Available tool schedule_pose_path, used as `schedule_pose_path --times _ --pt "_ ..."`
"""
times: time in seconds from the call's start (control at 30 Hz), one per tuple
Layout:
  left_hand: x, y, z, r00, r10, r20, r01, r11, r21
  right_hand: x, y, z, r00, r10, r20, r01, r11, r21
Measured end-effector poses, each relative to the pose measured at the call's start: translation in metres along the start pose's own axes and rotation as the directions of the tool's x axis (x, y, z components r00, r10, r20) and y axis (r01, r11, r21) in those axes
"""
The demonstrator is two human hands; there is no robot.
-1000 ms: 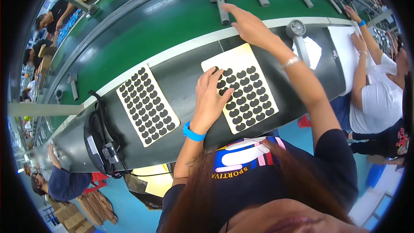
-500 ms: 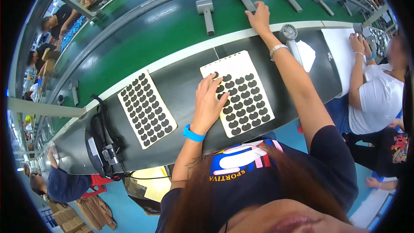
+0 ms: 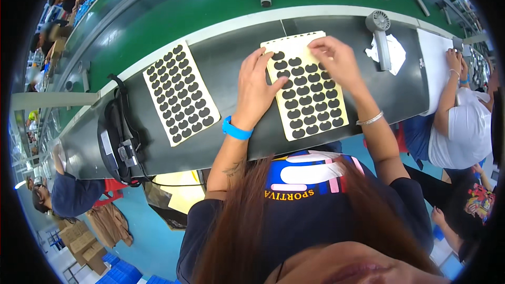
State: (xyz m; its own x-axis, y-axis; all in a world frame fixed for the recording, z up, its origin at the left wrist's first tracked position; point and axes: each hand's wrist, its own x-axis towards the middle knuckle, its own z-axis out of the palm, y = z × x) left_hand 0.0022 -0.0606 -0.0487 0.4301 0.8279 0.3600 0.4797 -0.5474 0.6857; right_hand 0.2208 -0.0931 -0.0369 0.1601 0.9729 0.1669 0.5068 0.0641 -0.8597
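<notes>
A yellowish-white sheet [image 3: 336, 118] with rows of black rounded stickers lies on the dark table in front of me. My left hand [image 3: 256, 84] rests at its left edge, fingers and thumb spread, the thumb reaching over the stickers. Above the sheet's upper right part is my right hand [image 3: 337, 63], its fingers bent but apart, with nothing visible in them. To the right, a grey handheld fan [image 3: 382, 42] lies partly on a crumpled white paper [image 3: 397, 55]. A second sticker sheet [image 3: 210, 118] lies to the left.
A green conveyor belt [image 3: 210, 16] runs beyond the table's pale rail, carrying several grey fans. A black strapped device [image 3: 113, 142] with a cable sits on the left. A co-worker in white [image 3: 455, 131] works at the right, beside a white sheet [image 3: 434, 68].
My right hand has drawn back from a grey fan on the belt to the sticker sheet. My left hand stays at the sheet's left edge. The view has shifted.
</notes>
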Motion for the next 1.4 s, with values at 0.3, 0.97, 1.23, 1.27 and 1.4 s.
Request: schedule_pose_path --times 0.3,0.97,1.23,1.27,1.4 --pt "-0.009 -0.004 0.012 0.998 0.018 0.061 -0.024 0.996 0.084 -0.002 -0.009 0.061 0.985 -0.172 0.004 0.164 0.928 -0.335" --pt "-0.007 0.002 0.003 0.996 -0.002 0.086 -0.009 0.991 0.133 0.141 0.041 -0.013 0.936 -0.123 -0.33 0.092 0.99 -0.107" --pt "-0.005 0.001 0.009 0.995 0.019 0.094 -0.03 0.992 0.119 0.175 0.037 -0.038 0.906 -0.034 -0.421 -0.102 0.95 -0.294" --pt "-0.005 0.001 0.008 0.995 0.032 0.093 -0.041 0.993 0.107 0.164 0.028 -0.051 0.903 -0.028 -0.428 -0.1 0.957 -0.274" --pt "-0.005 -0.001 0.004 0.996 0.004 0.085 -0.014 0.993 0.119 0.059 -0.041 -0.063 0.93 -0.03 -0.367 -0.014 0.993 -0.115"
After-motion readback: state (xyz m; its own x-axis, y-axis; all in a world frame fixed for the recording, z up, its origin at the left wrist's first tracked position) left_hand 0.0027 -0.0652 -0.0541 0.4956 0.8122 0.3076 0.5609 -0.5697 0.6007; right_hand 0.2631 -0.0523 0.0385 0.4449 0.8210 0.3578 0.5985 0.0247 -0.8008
